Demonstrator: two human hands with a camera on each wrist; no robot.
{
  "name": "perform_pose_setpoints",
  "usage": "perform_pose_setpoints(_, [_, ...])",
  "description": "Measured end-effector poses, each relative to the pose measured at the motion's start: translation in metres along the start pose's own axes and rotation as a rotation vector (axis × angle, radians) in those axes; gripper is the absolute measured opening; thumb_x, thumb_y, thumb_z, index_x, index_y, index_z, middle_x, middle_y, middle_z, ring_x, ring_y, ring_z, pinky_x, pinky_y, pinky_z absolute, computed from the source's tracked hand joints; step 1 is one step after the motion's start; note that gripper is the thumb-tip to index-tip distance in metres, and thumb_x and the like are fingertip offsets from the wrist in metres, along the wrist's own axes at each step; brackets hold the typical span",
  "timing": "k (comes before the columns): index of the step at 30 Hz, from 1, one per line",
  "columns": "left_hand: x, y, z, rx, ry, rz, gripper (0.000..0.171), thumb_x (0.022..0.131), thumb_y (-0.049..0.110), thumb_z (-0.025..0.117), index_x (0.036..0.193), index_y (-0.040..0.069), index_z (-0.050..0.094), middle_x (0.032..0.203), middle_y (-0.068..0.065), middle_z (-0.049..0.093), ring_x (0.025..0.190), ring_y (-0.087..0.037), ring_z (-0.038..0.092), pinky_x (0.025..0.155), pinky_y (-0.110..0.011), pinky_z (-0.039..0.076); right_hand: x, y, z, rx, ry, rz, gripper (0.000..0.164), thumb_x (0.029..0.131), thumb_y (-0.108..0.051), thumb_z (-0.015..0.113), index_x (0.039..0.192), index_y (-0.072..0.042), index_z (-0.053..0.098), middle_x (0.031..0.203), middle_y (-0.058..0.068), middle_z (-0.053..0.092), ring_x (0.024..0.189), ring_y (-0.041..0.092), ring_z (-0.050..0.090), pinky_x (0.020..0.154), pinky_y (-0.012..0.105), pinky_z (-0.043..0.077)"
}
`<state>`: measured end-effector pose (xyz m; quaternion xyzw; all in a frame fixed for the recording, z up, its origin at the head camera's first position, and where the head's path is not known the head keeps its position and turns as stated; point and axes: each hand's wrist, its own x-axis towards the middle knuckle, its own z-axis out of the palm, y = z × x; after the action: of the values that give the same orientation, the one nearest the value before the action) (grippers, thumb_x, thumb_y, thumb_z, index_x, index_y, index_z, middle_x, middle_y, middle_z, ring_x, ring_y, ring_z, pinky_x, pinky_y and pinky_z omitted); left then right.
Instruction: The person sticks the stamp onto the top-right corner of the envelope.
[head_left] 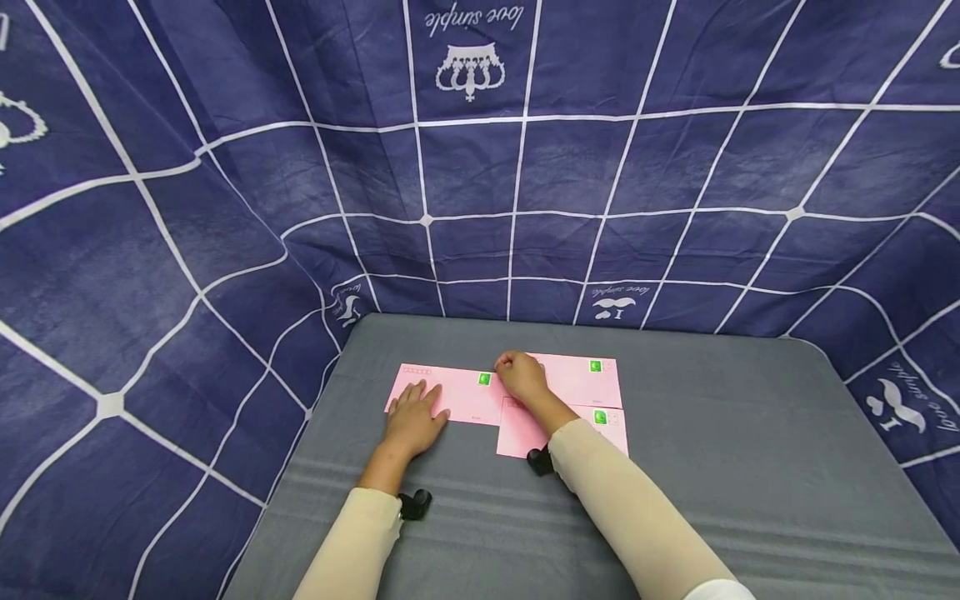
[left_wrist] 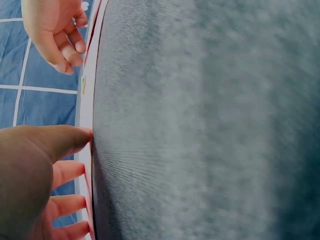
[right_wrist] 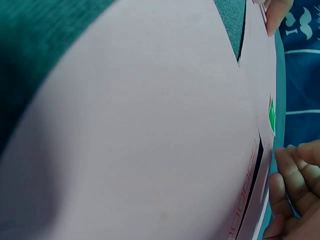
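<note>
My left hand [head_left: 415,421] rests with spread, nearly straight fingers on the left end of a pink envelope [head_left: 457,392] that bears a green stamp. In the left wrist view, the thumb [left_wrist: 70,137] lies at that envelope's near edge. Where the envelopes meet, my right hand [head_left: 522,377] is over the right end of the left one, its fingers loosely bent with nothing visible between them. A second pink envelope [head_left: 573,385] lies to its right at the back. In front lies a third pink envelope [head_left: 517,435], partly hidden under the right forearm.
The envelopes lie flat on a grey cloth-covered table [head_left: 750,467]. Behind and at the sides hangs a dark blue curtain [head_left: 570,167] with white grid lines. Small black devices sit on both wrists.
</note>
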<state>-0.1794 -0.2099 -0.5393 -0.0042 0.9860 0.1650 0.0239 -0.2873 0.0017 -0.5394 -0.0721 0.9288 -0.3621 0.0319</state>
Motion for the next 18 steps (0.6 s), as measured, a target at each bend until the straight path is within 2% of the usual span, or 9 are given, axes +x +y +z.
perform_pose_setpoints(4, [0.001,0.000,-0.002,0.008,-0.002,-0.012,0.058,0.097,0.039,0.060,0.149,0.014,0.051,0.158,-0.021,0.041,0.149,-0.043,0.032,0.116,-0.068,0.027,-0.002,0.001,-0.001,0.039,0.026,-0.008,0.019,0.096,-0.024,0.057,0.095,-0.017,0.075,0.093,0.001,0.076,0.096,0.025,0.070,0.097,0.046,0.047])
perform_pose_setpoints(9, [0.004,0.002,-0.002,-0.015,0.026,-0.029,0.055,0.096,0.038,0.062,0.145,0.015,0.056,0.154,-0.020,0.045,0.146,-0.042,0.035,0.111,-0.067,0.032,-0.005,0.003,-0.003,0.051,0.072,-0.002,0.020,0.094,-0.021,0.055,0.093,-0.018,0.075,0.087,-0.001,0.074,0.090,0.023,0.069,0.098,0.048,0.043])
perform_pose_setpoints(13, [0.008,0.003,-0.002,-0.047,0.075,-0.046,0.050,0.093,0.034,0.065,0.138,0.013,0.062,0.146,-0.019,0.050,0.141,-0.043,0.039,0.105,-0.065,0.034,-0.007,0.003,-0.007,0.071,0.095,-0.016,0.020,0.093,-0.021,0.054,0.092,-0.018,0.074,0.080,-0.002,0.071,0.084,0.022,0.067,0.097,0.048,0.042])
perform_pose_setpoints(18, [0.014,0.005,-0.004,-0.111,0.133,-0.071,0.042,0.092,0.030,0.066,0.130,0.010,0.068,0.137,-0.019,0.055,0.135,-0.041,0.043,0.102,-0.061,0.033,-0.011,0.000,-0.014,0.121,0.099,-0.033,0.020,0.093,-0.023,0.054,0.093,-0.018,0.074,0.075,-0.005,0.066,0.077,0.017,0.062,0.093,0.042,0.044])
